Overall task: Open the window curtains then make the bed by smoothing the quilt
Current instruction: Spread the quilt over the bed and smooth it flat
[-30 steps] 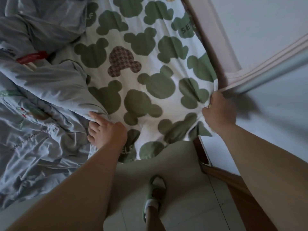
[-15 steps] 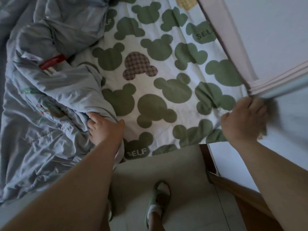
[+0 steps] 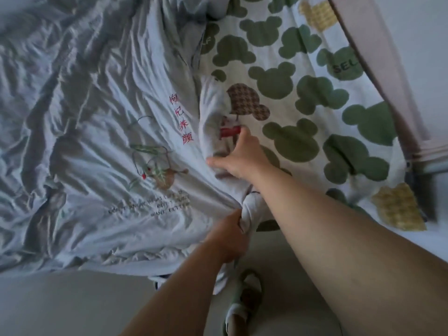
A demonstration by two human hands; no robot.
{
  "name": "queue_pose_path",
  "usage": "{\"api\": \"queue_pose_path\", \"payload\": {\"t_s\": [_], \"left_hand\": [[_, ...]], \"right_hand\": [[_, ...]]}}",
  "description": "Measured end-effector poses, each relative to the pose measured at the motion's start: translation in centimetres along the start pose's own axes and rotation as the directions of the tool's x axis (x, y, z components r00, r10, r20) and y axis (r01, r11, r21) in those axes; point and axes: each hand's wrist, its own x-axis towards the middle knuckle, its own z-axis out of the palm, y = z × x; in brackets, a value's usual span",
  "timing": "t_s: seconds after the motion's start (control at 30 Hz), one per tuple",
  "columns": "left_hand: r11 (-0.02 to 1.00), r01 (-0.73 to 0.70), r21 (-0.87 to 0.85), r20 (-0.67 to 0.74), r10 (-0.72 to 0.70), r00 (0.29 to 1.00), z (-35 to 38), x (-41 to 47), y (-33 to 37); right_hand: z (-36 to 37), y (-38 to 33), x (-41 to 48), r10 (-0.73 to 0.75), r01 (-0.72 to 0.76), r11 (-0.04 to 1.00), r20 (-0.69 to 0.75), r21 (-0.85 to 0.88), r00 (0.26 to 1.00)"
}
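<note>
The rumpled quilt (image 3: 84,117) covers the bed's left part, and its near edge hangs over toward the floor (image 3: 72,306). The left hand (image 3: 229,238) has its grip clenched round the quilt's bunched corner at the bed's edge. Just beyond, the right hand (image 3: 242,156) pinches a quilt fold beside a red tag (image 3: 229,132). Rightward, the sheet (image 3: 315,93) lies bare up to the frame (image 3: 378,81).

Bed (image 3: 388,98): green bear-print sheet (image 3: 303,98) spread over it; crumpled pale blue quilt (image 3: 84,117) covers sheet's left part.
</note>
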Motion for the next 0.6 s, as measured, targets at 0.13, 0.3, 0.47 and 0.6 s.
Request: {"api": "queue_pose_path", "payload": {"t_s": [0.13, 0.3, 0.47, 0.6], "left_hand": [[1.000, 0.027, 0.013, 0.070, -0.028, 0.997, -0.6, 0.4, -0.6], [0.996, -0.065, 0.060, 0.147, 0.055, 0.988, 0.3, -0.3, 0.0], [0.937, -0.226, 0.268, 0.301, 0.142, 0.943, 4.2, -0.4, 1.3], [0.979, -0.061, 0.193, 0.269, 0.007, 0.963, 4.5, 1.2, -1.1]], "right_hand": [[1.9, 0.3, 0.7, -0.093, 0.097, 0.930, 0.028, -0.355, 0.995], [-4.0, 5.9, -1.2, -0.050, -0.085, 0.849, -0.239, -0.522, 0.970], [-10.4, 14.0, -6.4, 0.344, -0.423, 0.718, -0.247, -0.553, 0.906], [-8.2, 13.0, -5.5, 0.262, -0.397, 0.750, -0.314, -0.529, 0.913]]}}
